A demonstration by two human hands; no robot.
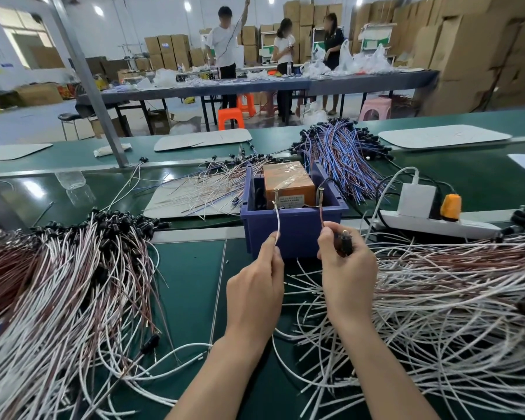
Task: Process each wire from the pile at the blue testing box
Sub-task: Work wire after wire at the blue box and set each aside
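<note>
Pinching a white wire [277,221] between thumb and forefinger, the left hand [255,286] is held at lower centre of the frame, just in front of the blue box [294,228]. The wire's tip is raised to a screw [275,197] standing at the box's front left. A brown wire [322,215] is gripped by the curled fingers of the right hand [347,268], its tip raised to a second screw [321,194] at the front right. A black connector [344,242] is held in the same hand. An orange block [287,183] is seated inside the box. The pile [452,286] of white and brown wires is spread at the right of the frame on the green table [188,283]. A second heap [58,283] is laid at the left, and a white power strip [431,225] is seen to the right of the box.
</note>
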